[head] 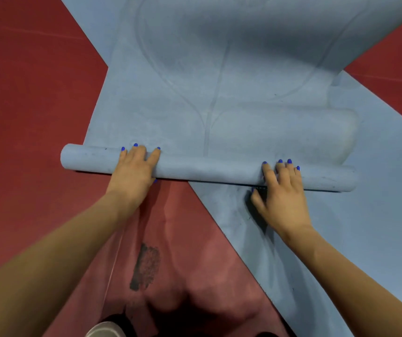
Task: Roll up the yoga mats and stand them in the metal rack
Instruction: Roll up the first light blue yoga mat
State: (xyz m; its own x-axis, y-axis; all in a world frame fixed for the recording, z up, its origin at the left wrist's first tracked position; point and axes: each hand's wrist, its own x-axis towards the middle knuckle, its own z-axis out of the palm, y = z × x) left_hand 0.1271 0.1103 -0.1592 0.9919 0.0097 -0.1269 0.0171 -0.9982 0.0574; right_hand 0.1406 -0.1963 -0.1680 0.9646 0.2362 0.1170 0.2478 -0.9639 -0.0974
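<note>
A light blue yoga mat (219,69) lies on the floor, stretching away from me. Its near end is wound into a roll (207,170) that lies crosswise in front of me. My left hand (134,169) grips the roll near its left end, fingers over the top and thumb tucked at the near side. My right hand (281,193) holds the roll towards its right end, fingers draped over it and thumb at the near edge. No metal rack is in view.
A second blue mat (377,215) lies flat beneath the first, running diagonally to the lower right. The unrolled mat has a raised bulge (336,132) just beyond the roll's right end. Around them is red floor (24,105) with a dark scuff (145,267). My shoe (105,329) shows at the bottom.
</note>
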